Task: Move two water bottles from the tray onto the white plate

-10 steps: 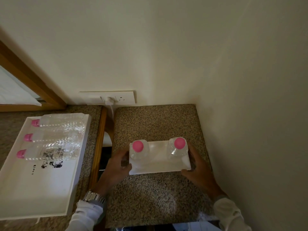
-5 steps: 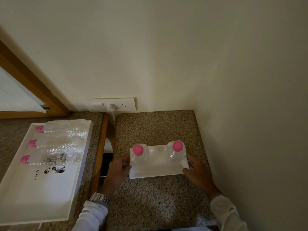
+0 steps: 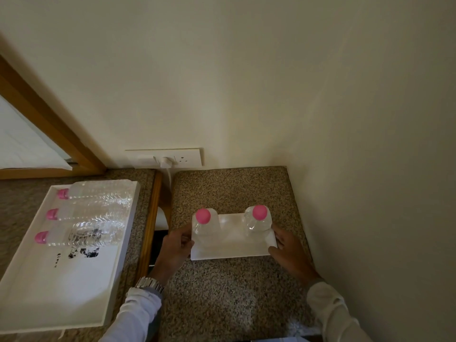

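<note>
White plate [image 3: 234,245] w/ 2 upright bottles, both hands gripping its short ends – tip risk
Left bottle [image 3: 206,228] sits just beside left hand [image 3: 174,248], right bottle [image 3: 257,222] near right hand [image 3: 288,248]; fingers curled on plate edges, not on btls. Any jerk or tilt of plate could topple the tall btls onto granite top [image 3: 232,292]. 3 more lie in tray [image 3: 61,292]

Wall socket [image 3: 164,157], speckled counter [image 3: 229,299]

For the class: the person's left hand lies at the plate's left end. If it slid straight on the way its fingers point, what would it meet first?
Probably the left bottle standing on the white plate: the left hand points right, toward it, at the plate's edge.
</note>
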Motion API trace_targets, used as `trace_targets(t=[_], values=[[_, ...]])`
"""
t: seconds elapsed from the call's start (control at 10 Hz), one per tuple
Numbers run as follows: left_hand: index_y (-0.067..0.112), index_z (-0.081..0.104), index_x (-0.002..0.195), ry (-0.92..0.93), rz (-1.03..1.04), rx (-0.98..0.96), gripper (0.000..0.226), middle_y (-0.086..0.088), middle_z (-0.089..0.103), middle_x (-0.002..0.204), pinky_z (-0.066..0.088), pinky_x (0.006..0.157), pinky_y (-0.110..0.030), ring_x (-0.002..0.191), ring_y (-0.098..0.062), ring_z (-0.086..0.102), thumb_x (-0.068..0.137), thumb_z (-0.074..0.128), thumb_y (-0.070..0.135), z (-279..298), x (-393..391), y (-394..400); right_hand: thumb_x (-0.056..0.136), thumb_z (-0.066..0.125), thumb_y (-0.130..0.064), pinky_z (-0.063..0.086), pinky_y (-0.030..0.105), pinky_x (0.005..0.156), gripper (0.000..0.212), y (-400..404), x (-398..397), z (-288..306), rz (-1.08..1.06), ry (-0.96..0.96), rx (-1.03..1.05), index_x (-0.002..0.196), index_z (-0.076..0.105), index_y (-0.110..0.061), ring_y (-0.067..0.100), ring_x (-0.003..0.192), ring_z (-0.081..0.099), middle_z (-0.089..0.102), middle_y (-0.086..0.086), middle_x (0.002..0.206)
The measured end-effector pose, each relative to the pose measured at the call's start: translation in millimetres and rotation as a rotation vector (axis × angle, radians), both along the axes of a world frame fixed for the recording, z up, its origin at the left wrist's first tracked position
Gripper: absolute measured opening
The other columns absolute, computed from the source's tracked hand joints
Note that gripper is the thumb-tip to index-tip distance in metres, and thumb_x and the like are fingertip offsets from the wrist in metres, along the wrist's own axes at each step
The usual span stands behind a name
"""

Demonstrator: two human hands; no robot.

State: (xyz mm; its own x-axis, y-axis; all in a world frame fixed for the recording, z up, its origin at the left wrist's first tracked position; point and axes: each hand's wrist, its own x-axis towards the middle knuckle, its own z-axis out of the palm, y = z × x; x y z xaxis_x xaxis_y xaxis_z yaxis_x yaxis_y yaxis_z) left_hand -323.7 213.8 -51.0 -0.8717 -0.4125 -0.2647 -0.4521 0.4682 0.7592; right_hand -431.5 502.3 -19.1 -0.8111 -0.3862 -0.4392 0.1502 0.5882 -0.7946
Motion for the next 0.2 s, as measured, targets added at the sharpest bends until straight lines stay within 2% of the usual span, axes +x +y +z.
trace_targets(t=[0.1, 0.2], values=[[0.02, 0.063, 0.126, 0.022, -0.032, 0.101, 0.039, -0.003, 0.071, 0.115, 0.054, 0.091, -0.027, 0.1, -0.01, 0.064, 0.093, 0.061, -0.002, 11, 1, -2, 0.088, 0.052, 0.013, 0.047, 0.036, 0.108, 0.051, 2, -10, 4, 0.015, 0.038, 0.039, 0.138, 0.053, 0.001, 0.028, 0.128, 0.057, 0.061, 0.018, 0.135], [0.016, 0.062, 0.13, -0.013, -0.052, 0.077, 0.034, -0.008, 0.07, 0.123, 0.054, 0.103, -0.047, 0.111, -0.021, 0.065, 0.097, 0.061, 0.006, 27, -5, -13, 0.094, 0.052, 0.005, 0.052, 0.048, 0.099, 0.026, 0, -28, 21, 0.026, 0.112, 0.03, 0.116, 0.067, 0.006, 0.035, 0.112, 0.066, 0.071, 0.024, 0.115]])
